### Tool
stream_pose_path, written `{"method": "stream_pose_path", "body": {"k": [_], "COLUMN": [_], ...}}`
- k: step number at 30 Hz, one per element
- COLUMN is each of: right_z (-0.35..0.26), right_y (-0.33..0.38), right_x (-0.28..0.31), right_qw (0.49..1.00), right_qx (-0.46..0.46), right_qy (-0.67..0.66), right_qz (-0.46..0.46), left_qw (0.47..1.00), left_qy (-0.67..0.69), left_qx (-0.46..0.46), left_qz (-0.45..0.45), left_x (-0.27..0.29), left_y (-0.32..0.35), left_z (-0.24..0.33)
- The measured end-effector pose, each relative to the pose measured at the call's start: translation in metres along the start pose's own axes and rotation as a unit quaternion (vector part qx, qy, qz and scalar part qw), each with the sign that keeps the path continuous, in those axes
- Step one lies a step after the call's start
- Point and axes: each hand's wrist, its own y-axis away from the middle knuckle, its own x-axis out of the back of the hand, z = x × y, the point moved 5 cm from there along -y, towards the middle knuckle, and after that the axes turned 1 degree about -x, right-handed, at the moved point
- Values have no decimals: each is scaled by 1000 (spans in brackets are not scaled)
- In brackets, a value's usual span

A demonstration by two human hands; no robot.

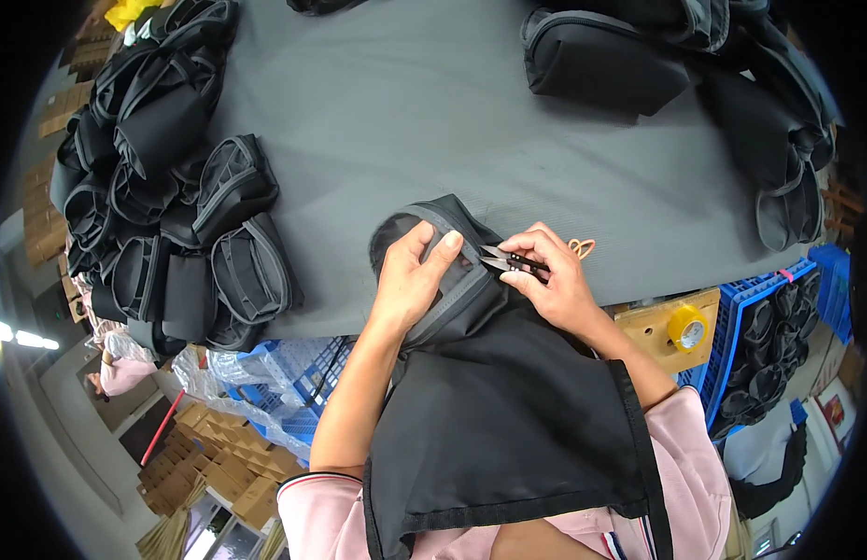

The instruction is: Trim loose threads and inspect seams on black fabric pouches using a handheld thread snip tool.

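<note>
Near the table's front edge, my left hand [407,278] is closed on a black zippered pouch [466,297] with a see-through mesh panel and grey trim. Its thumb lies over the mesh, and the fingers beneath are partly hidden. My right hand [556,282] grips a pair of black-handled thread snips [496,258]. Their metal blades point left at the pouch's trimmed edge, slightly apart. Whether a thread lies between the blades is too small to tell. Just beyond the right hand are small orange loops [581,248], perhaps scissor handles.
Black pouches [162,131] pile up along the grey table's [377,103] left side. Similar pouches [606,65] lie at the far right. Yellow tape [685,329] rests on a wooden board [643,329]. Blue crates [727,322] stand below right, one filled with pouches. Cardboard boxes [232,467] are lower left.
</note>
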Motion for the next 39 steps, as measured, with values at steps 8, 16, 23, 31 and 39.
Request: {"method": "stream_pose_path", "body": {"k": [8, 16, 23, 31, 39], "right_z": [-19, -28, -46, -60, -26], "right_y": [-10, -7, -6, -4, -10], "right_x": [0, 2, -4, -3, 1], "right_qw": [986, 990, 994, 998, 998], "right_qx": [119, 99, 74, 18, -63], "right_qy": [113, 103, 63, -18, -17], "right_qz": [-14, 16, 52, -59, -25], "left_qw": [998, 998, 992, 989, 904], "left_qy": [52, 62, 114, 140, -320], "left_qx": [-15, -4, -1, -37, -146], "left_qz": [-18, -33, -50, -31, 241], "left_x": [2, 3, 9, 52, 208], "left_y": [2, -2, 12, 51, 105], "left_z": [9, 10, 28, 50, 153]}}
